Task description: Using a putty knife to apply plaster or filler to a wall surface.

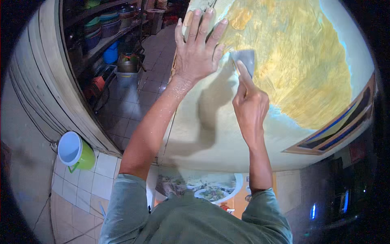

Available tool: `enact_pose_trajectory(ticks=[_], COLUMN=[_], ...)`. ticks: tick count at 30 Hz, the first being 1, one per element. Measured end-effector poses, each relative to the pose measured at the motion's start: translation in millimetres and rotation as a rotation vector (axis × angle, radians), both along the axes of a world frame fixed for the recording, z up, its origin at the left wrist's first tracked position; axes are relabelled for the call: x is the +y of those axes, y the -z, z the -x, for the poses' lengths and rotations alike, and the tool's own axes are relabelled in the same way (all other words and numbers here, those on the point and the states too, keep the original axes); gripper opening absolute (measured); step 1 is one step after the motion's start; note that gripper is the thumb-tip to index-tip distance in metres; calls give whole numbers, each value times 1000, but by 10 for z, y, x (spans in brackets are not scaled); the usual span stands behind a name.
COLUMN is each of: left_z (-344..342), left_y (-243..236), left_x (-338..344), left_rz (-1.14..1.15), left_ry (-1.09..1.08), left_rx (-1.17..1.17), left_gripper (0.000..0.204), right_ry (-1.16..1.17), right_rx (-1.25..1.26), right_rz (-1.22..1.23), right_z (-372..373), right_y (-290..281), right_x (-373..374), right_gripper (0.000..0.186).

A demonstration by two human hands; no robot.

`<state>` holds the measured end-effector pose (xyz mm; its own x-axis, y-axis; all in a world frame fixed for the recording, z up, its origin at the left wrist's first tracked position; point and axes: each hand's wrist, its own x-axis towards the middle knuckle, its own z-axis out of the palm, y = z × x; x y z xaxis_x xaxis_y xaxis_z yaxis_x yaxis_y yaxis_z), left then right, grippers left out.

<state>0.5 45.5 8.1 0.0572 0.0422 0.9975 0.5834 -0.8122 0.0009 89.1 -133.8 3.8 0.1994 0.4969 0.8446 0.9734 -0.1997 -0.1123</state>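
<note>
A green bucket (85, 156) stands on pale floor tiles (101, 186) and stacked basins (110, 27) sit on a shelf (106, 43).

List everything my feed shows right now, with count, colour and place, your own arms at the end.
Scraper: one, grey blade, upper centre
Wall: one, pale, in front
Patch: one large, yellow-brown, upper right
Framed panel: one, brown and blue, right
Shelving: one unit, dark, upper left
Basins: several, mixed colours, on shelving
Container: one, blue, below basins
Tub: one, whitish, on back floor
Bucket: one, green, pale inside, lower left
Tiles: many, white, lower left
Food picture: one, multicoloured, bottom centre
Shirt: one, grey-green, bottom
Left hand: one, bare, spread at wall's upper left
Right hand: one, bare, gripping scraper
</note>
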Motion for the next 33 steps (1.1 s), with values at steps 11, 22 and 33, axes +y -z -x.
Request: enact_pose_trajectory(ticks=[11, 22, 33], left_z=[-8, -117, 87], left_y=[66, -104, 120], left_x=[61, 699, 180], left_rz=[27, -573, 13], left_ry=[31, 152, 95], left_rx=[4, -325, -26], left_gripper=[70, 67, 71], right_ry=[-62, -88, 0], right_rx=[-18, -74, -42], right_rz=[30, -23, 32], right_z=[-9, 141, 125], right_y=[27, -10, 39], right_x=[41, 299, 167], right_gripper=[51, 52, 54])
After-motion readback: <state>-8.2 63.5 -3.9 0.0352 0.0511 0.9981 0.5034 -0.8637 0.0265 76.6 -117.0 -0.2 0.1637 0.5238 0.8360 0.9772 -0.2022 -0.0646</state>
